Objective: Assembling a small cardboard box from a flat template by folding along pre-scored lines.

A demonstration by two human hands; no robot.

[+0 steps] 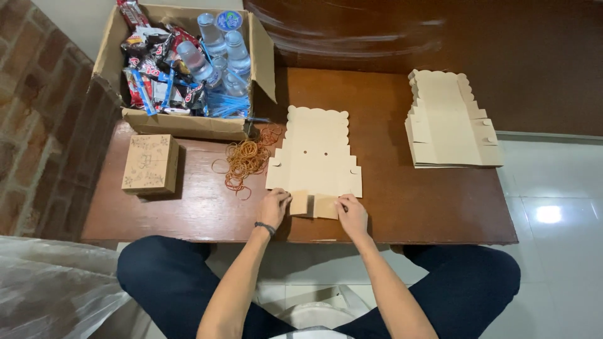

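Both hands point(274, 208) point(352, 215) folding flat box blank point(316, 154) flaps.

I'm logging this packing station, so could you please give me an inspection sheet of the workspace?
Surface: low wooden table, brown.
Job's things: flat box blank, near flaps folded up; stack of flat blanks at right.
Clutter: open carton of snack packs and water bottles; rubber bands; small closed box.
Hands: left hand and right hand both press the blank's near flaps.
Cables: nothing seen.
Surroundings: brick wall left, tiled floor right, clear plastic bag.
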